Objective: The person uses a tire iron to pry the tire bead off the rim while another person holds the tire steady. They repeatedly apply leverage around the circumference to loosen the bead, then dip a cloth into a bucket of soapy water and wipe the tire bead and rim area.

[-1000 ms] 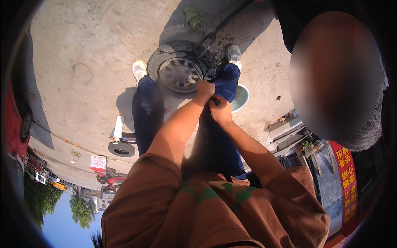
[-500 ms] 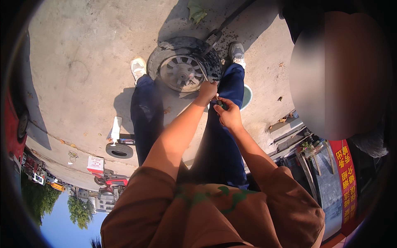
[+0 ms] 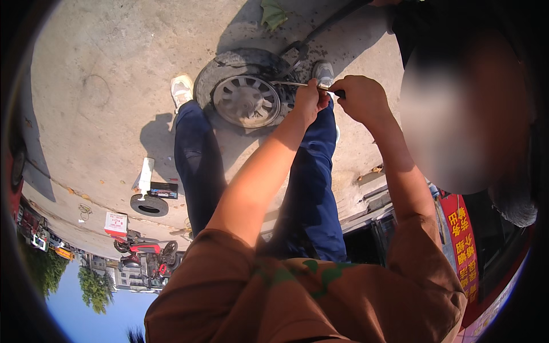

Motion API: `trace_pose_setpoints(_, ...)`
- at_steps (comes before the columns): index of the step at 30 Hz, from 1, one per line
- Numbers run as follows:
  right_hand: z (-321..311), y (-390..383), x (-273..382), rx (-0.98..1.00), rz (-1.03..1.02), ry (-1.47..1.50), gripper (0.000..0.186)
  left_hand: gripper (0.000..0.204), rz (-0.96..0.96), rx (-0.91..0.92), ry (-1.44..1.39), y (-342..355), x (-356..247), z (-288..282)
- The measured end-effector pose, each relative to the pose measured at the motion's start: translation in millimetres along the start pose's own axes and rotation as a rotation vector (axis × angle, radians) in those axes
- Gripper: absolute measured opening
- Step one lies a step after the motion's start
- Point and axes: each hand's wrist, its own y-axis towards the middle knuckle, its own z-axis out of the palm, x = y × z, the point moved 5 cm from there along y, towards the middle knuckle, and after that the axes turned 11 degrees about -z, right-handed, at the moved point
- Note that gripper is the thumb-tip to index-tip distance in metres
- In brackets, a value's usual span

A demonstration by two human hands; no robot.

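A wheel with a silver spoked rim (image 3: 246, 102) and a dusty black tyre (image 3: 209, 77) lies flat on the ground between my feet. My left hand (image 3: 309, 104) is closed round a thin metal rod (image 3: 289, 83), whose far end reaches the rim's right edge. Just right of it, my right hand (image 3: 364, 98) grips a dark-handled tool (image 3: 339, 93), which looks like a screwdriver; its shaft points at my left hand. A long dark bar (image 3: 329, 24) slants down from the upper right to the tyre, with another person's hand (image 3: 382, 2) at its upper end.
A person in dark clothes (image 3: 420, 31) is close on the right. Behind my left leg are a small loose tyre (image 3: 149, 206), a white bottle (image 3: 146, 174), a red-and-white box (image 3: 116, 223) and a red scooter (image 3: 143, 247). A large leaf (image 3: 274, 14) lies beyond the wheel.
Both hands have moved up and to the right, the right hand farther, with its elbow lifted. The rod has swung from steep to nearly level. The view has shifted slightly.
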Motion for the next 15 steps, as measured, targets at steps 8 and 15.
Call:
trace_pose_setpoints(8,-24,72,-10,0.134,-0.12,0.038,0.026,0.032,0.042,0.01,-0.236,22,-25,4)
trace_pose_setpoints(15,-29,117,27,0.144,-0.156,-0.177,0.021,0.019,0.186,0.001,-0.692,28,-50,9)
